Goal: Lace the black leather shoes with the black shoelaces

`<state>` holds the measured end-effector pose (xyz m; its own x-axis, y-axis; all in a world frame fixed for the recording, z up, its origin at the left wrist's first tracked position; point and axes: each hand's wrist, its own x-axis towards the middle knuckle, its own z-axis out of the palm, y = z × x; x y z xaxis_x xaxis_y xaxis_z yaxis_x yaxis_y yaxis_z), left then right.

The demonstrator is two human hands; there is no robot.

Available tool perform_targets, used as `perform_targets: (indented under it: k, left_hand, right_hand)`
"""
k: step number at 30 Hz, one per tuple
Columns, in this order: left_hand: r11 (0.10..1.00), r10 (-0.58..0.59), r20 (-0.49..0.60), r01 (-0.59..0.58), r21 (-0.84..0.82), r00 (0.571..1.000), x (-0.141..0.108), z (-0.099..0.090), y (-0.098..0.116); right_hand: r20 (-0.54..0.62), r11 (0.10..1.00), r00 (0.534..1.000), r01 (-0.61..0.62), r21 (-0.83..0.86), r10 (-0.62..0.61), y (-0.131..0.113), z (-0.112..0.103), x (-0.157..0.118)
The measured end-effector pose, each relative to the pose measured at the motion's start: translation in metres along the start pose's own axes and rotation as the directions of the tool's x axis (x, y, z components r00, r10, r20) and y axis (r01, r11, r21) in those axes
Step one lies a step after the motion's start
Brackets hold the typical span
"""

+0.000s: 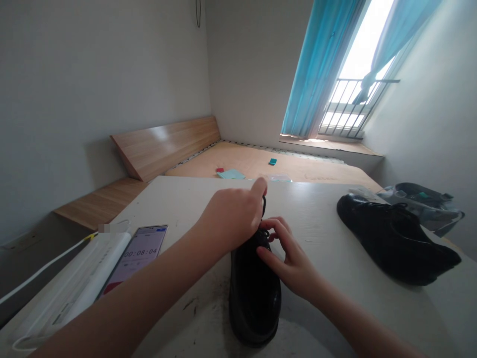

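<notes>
– Nearest me is my own left forearm [122, 306], slanting across the near left of the bench [316, 243].

– What could it upset?

– At far left a white cable [48, 271] leads to the white box [99, 271]. If my sleeveless arm swung left, it might shove that box, or the phone [143, 246] lying beside it with its timer showing. The arm hides the phone's near end, so I can't tell whether they touch.

– And your hands?

– My left hand [236, 216] is closed, pinching a black lace [264, 205] above the black shoe [255, 293], which stands in the near middle. Too hard a pull could tip or drag the shoe, since neither hand is gripping its body; a loose pinch could let the lace slip.

– The right?

– My right hand [288, 253] is half curled at the laces, thumb and forefinger parted. Whether it has caught any lace, I can't tell. A fingertip could snag in a loop there.

– Anything further right?

– Another black shoe [395, 238], well apart, just in front of a clear bag [445, 211]. Only a wide elbow would knock it.
</notes>
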<state>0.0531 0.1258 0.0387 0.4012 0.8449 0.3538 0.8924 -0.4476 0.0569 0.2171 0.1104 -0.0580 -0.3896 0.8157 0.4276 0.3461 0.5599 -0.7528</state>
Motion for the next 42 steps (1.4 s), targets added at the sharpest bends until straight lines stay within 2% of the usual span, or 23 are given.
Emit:
perform_targets:
  k: [2, 3, 6, 8, 10, 12, 14, 15, 17, 19, 20, 22, 26, 30, 33, 35, 37, 40, 42]
  left_hand:
    - [0.968, -0.061, -0.061, 0.044, -0.246, 0.996, 0.0, -0.007, -0.003]
    - [0.915, -0.077, -0.056, 0.048, -0.4, 0.995, -0.001, -0.012, -0.004]
    - [0.656, -0.009, 0.062, 0.053, -0.753, 0.998, -0.007, -0.032, -0.004]
    - [0.539, 0.079, 0.163, 0.096, -0.837, 0.983, -0.011, -0.046, -0.003]
    - [0.509, 0.112, 0.256, 0.166, -0.845, 0.96, -0.013, -0.057, -0.004]
    - [0.514, 0.087, 0.307, 0.222, -0.828, 0.948, -0.012, -0.06, -0.007]
    - [0.59, 0.036, 0.298, 0.22, -0.777, 0.954, -0.01, -0.054, -0.011]
    - [0.675, 0.01, 0.278, 0.199, -0.711, 0.96, -0.01, -0.048, -0.013]
    - [0.878, -0.022, 0.266, 0.146, -0.456, 0.964, -0.009, -0.034, -0.014]
    - [0.976, -0.04, 0.301, 0.101, -0.19, 0.953, -0.009, -0.021, -0.014]
    - [0.99, -0.045, 0.326, 0.087, -0.115, 0.944, -0.009, -0.016, -0.012]
    - [0.995, -0.037, 0.372, 0.068, -0.07, 0.928, -0.009, -0.01, -0.01]
    - [0.996, 0.016, 0.374, 0.018, -0.088, 0.927, -0.01, -0.006, -0.007]
    - [0.995, 0.054, 0.353, -0.021, -0.096, 0.934, -0.008, -0.004, -0.008]
    - [0.977, 0.06, 0.402, 0.029, -0.21, 0.914, -0.005, -0.005, -0.012]
    - [0.914, 0.071, 0.407, 0.104, -0.393, 0.911, -0.003, -0.011, -0.016]
    - [0.794, 0.076, 0.319, 0.136, -0.592, 0.945, -0.003, -0.023, -0.018]
    - [0.565, 0.059, 0.095, 0.045, -0.824, 0.994, -0.01, -0.047, -0.013]
    - [0.482, 0.067, 0.055, 0.016, -0.876, 0.996, -0.017, -0.063, -0.009]
  right_hand:
    - [0.014, 1.0, 1.0, -0.003, -0.017, 0.003, -0.001, -0.001, -0.001]
    - [0.024, 1.0, 1.0, -0.002, -0.026, 0.002, -0.002, -0.001, -0.001]
    - [0.047, 0.999, 0.999, 0.014, -0.039, -0.012, -0.009, -0.004, -0.001]
    - [0.051, 0.998, 0.998, 0.041, -0.055, -0.039, -0.014, -0.006, -0.001]
    - [0.047, 0.99, 0.994, 0.099, -0.104, -0.095, -0.018, -0.01, 0.0]
    - [0.027, 0.98, 0.989, 0.15, -0.13, -0.148, -0.02, -0.013, 0.0]
    - [-0.025, 0.989, 0.991, 0.128, -0.074, -0.13, -0.019, -0.015, 0.001]
    - [-0.046, 0.996, 0.995, 0.084, -0.016, -0.085, -0.018, -0.016, 0.002]
    - [-0.053, 0.993, 0.998, -0.025, 0.119, 0.032, -0.015, -0.016, 0.003]
    - [-0.047, 0.975, 0.992, -0.104, 0.195, 0.115, -0.011, -0.015, 0.005]
    - [-0.048, 0.973, 0.99, -0.122, 0.193, 0.134, -0.009, -0.014, 0.006]
    - [-0.049, 0.984, 0.99, -0.125, 0.126, 0.132, -0.005, -0.013, 0.006]
    - [0.004, 0.997, 0.997, -0.076, -0.032, 0.076, -0.002, -0.012, 0.004]
    - [-0.004, 0.995, 0.999, -0.048, -0.092, 0.048, 0.0, -0.012, 0.004]
    - [-0.018, 0.993, 0.998, -0.061, -0.101, 0.059, 0.003, -0.01, 0.004]
    - [-0.018, 0.993, 0.997, -0.076, -0.092, 0.074, 0.005, -0.009, 0.004]
    - [-0.008, 0.993, 0.997, -0.08, -0.082, 0.079, 0.005, -0.009, 0.004]
    - [0.003, 0.996, 0.998, -0.063, -0.069, 0.064, 0.004, -0.01, 0.005]
    - [-0.021, 0.998, 0.998, -0.052, -0.047, 0.051, 0.003, -0.01, 0.006]
